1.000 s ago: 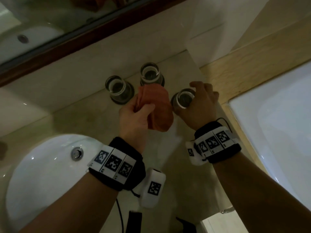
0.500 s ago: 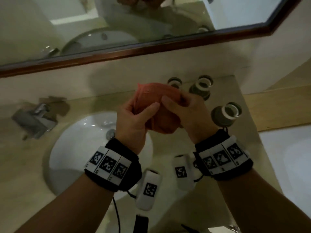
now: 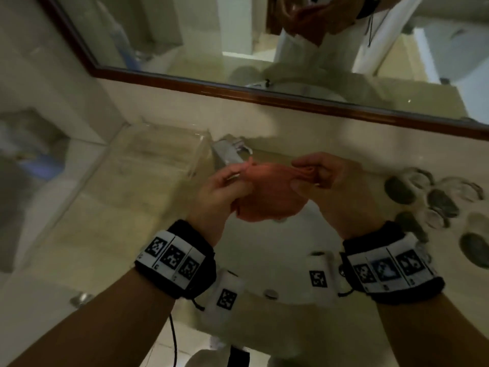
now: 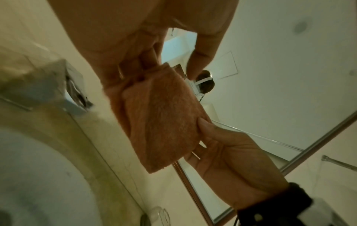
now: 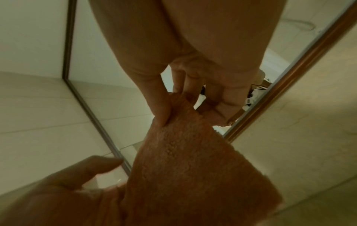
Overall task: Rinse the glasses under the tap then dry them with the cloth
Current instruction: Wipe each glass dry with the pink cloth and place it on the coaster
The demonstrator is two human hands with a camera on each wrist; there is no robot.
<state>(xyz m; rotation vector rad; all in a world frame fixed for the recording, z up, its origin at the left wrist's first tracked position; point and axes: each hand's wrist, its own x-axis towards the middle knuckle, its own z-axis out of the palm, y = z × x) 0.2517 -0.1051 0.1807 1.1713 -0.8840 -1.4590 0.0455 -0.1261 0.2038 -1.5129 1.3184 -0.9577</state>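
Both hands pinch the cloth (image 3: 267, 192) and hold it stretched between them above the sink (image 3: 299, 263): the left hand (image 3: 219, 192) grips its 9 o'clock end between thumb and curled fingers, and the right hand (image 3: 330, 186) nips its 3 o'clock end, thumb against fingertips. Several glasses (image 3: 439, 200), blurred, stand clustered on the counter (image 3: 111, 207) at 3 o'clock of the right hand, apart from it. At 12 o'clock of the cloth sits the tap (image 3: 227, 152), and past it the mirror (image 3: 238, 41) runs along the wall.
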